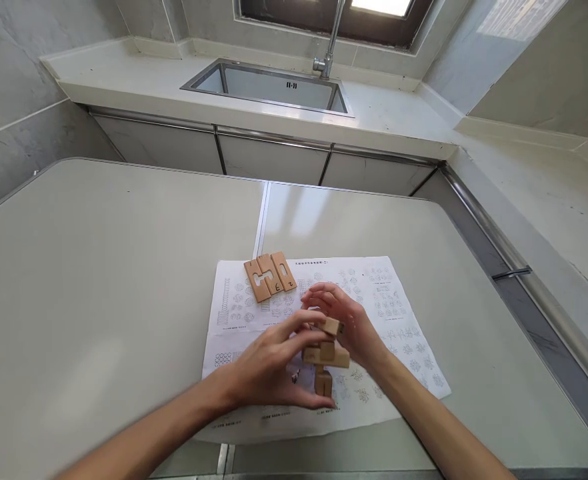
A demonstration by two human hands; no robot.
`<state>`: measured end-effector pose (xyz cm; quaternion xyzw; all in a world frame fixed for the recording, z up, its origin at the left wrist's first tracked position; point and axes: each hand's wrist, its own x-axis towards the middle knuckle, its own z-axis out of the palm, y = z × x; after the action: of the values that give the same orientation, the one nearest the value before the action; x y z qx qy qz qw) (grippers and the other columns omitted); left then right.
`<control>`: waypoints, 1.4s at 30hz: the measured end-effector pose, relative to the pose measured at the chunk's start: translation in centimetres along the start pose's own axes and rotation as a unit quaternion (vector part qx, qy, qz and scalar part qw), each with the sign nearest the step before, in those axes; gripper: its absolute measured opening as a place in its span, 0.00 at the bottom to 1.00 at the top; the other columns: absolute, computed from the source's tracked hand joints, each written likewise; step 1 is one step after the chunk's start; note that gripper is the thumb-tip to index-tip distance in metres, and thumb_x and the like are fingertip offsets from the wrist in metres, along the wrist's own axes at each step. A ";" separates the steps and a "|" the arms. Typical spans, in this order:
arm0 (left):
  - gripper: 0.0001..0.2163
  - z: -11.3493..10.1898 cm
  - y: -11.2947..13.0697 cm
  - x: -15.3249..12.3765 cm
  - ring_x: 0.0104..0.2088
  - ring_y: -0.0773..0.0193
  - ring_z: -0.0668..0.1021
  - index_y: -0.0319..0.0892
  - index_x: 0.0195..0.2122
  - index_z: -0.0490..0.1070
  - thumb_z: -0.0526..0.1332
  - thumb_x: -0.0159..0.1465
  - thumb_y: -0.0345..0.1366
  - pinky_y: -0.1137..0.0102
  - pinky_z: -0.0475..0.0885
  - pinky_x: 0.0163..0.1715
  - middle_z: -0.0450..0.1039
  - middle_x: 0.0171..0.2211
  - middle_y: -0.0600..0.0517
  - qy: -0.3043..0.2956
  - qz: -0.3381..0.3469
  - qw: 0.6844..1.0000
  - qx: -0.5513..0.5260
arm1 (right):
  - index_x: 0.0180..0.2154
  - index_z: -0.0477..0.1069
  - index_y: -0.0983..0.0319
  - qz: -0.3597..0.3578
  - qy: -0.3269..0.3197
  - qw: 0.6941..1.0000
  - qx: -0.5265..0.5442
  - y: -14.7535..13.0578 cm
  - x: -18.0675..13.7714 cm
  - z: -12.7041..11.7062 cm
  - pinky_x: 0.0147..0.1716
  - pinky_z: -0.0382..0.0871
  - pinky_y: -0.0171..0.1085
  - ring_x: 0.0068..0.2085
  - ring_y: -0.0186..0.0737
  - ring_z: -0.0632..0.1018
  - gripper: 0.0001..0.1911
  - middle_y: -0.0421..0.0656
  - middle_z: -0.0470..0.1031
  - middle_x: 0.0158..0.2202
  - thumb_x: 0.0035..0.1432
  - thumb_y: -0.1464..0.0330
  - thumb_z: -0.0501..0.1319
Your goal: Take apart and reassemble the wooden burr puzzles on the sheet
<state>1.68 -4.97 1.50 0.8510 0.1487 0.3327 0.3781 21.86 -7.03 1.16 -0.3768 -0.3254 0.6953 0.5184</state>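
Observation:
Both of my hands hold a small assembly of notched wooden puzzle blocks (327,357) just above a printed instruction sheet (399,313). My left hand (274,367) grips the assembly from the left, thumb under its lower piece. My right hand (347,323) closes on its top block from the right. Three more flat notched wooden pieces (270,275), marked with handwritten numbers, lie side by side on the sheet's far left part, apart from both hands.
The sheet lies on a pale folding table (99,280) with a seam down the middle. Beyond it runs a white counter (139,80) with a steel sink (274,87) and tap (330,47). A second counter (549,193) runs along the right.

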 end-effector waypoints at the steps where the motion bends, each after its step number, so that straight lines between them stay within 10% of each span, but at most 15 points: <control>1: 0.35 -0.4 -0.1 0.1 0.60 0.47 0.79 0.46 0.61 0.68 0.79 0.56 0.48 0.57 0.80 0.59 0.71 0.60 0.40 0.013 -0.008 1.000 0.005 | 0.52 0.77 0.53 0.007 -0.014 0.999 -0.028 -0.1 -0.1 -0.4 0.53 0.76 0.46 0.55 0.50 0.79 0.22 0.45 0.79 0.53 0.68 0.46 0.62; 8: 0.35 -1.3 -1.0 0.3 0.63 0.46 0.76 0.47 0.63 0.67 0.79 0.58 0.45 0.53 0.79 0.61 0.68 0.63 0.39 0.037 -0.010 0.998 0.042 | 0.59 0.73 0.52 -0.005 -0.042 0.983 -0.178 -0.2 -0.3 -1.5 0.60 0.71 0.51 0.59 0.52 0.78 0.24 0.47 0.79 0.56 0.66 0.52 0.69; 20: 0.36 -1.4 -0.7 0.6 0.65 0.44 0.75 0.47 0.63 0.68 0.80 0.56 0.44 0.48 0.75 0.65 0.70 0.62 0.39 0.057 0.000 0.998 0.001 | 0.55 0.78 0.54 0.015 -0.041 0.999 -0.008 -0.4 -0.3 -0.8 0.54 0.75 0.47 0.53 0.51 0.81 0.28 0.48 0.81 0.53 0.60 0.48 0.73; 27: 0.32 -1.9 -0.7 0.6 0.32 0.68 0.82 0.47 0.63 0.68 0.78 0.61 0.42 0.72 0.82 0.31 0.79 0.52 0.46 0.138 -0.113 0.981 -0.069 | 0.51 0.80 0.57 -0.014 0.012 0.999 0.028 -0.2 0.3 -1.6 0.46 0.76 0.39 0.46 0.43 0.80 0.26 0.46 0.81 0.48 0.57 0.50 0.76; 42: 0.29 -1.7 -0.8 0.4 0.26 0.74 0.78 0.44 0.63 0.70 0.76 0.62 0.38 0.77 0.74 0.22 0.80 0.54 0.44 0.113 -0.148 0.982 -0.016 | 0.49 0.77 0.57 0.023 -0.074 0.995 -0.067 0.6 -0.1 -1.9 0.42 0.75 0.39 0.39 0.41 0.80 0.29 0.46 0.80 0.45 0.53 0.49 0.78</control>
<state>0.88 -3.30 1.93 0.7703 0.3093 0.3697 0.4176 23.25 -7.13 -0.28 -0.3656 -0.4002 0.7097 0.4500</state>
